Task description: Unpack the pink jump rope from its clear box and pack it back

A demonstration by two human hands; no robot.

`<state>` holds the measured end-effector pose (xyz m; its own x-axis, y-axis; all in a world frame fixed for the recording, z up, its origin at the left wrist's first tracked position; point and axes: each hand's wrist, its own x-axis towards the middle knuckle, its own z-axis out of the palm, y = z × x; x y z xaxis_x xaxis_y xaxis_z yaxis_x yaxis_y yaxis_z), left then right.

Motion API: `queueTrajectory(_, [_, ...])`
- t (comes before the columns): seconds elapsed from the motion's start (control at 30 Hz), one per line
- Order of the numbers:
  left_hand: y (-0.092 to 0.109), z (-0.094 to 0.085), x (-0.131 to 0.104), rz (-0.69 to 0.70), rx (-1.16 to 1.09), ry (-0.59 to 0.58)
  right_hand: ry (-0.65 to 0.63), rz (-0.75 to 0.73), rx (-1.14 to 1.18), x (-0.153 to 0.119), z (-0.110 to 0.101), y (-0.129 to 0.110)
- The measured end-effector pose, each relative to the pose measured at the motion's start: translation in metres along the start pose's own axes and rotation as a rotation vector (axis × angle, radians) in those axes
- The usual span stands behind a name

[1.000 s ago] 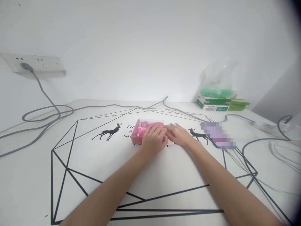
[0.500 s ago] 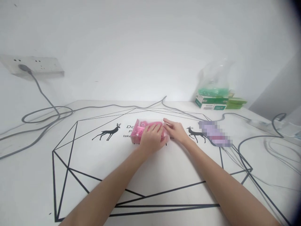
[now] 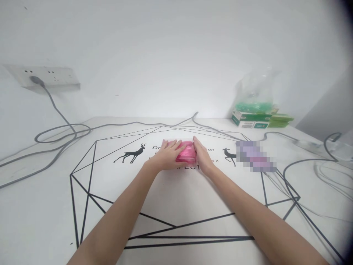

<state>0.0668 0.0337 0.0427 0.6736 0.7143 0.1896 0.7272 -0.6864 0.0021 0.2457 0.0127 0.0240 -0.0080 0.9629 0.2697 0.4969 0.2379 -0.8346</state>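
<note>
A clear box with pink contents [image 3: 187, 152] rests on the white mat [image 3: 176, 198] with black lines and deer prints. My left hand [image 3: 167, 154] lies over the box's left part and front, its fingers spread apart across the top. Flat against the right side of the box stands my right hand [image 3: 201, 154], fingers stretched forward and close to one another. What the box's left part holds is hidden under my left hand.
Behind at the right, a plastic bag [image 3: 255, 92] sits on green and white boxes [image 3: 250, 119]. A blurred purple phone-like object [image 3: 255, 156] lies right of my hands. Grey cables [image 3: 135, 123] cross the table's back, left and right; a wall socket [image 3: 59, 77] is at left.
My left hand has shifted from the box's top right towards its left, uncovering the right part. My right hand has straightened along the box's right side. The view has moved slightly.
</note>
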Motion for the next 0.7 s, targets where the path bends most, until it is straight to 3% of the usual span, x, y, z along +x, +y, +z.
queueTrajectory(0.07, [0.001,0.005,0.001,-0.003,0.0,0.02,-0.026,0.124,0.029,-0.004,0.003,-0.006])
queueTrajectory(0.13, [0.0,0.004,0.001,0.005,-0.014,0.026,-0.05,0.124,-0.003,-0.007,0.004,-0.007])
queueTrajectory(0.3, [-0.023,-0.015,-0.006,0.03,-0.211,-0.075,-0.081,-0.067,-0.055,-0.008,0.006,0.007])
queueTrajectory(0.4, [-0.044,-0.022,-0.009,-0.118,-0.355,-0.137,-0.075,-0.14,-0.083,-0.009,0.007,0.012])
queueTrajectory(0.5, [-0.059,-0.023,-0.009,-0.237,-0.411,-0.115,-0.096,-0.155,-0.143,-0.01,0.004,0.011])
queueTrajectory(0.7, [-0.06,-0.013,-0.004,-0.186,-0.357,0.004,-0.234,-0.266,-0.261,-0.009,-0.013,0.01])
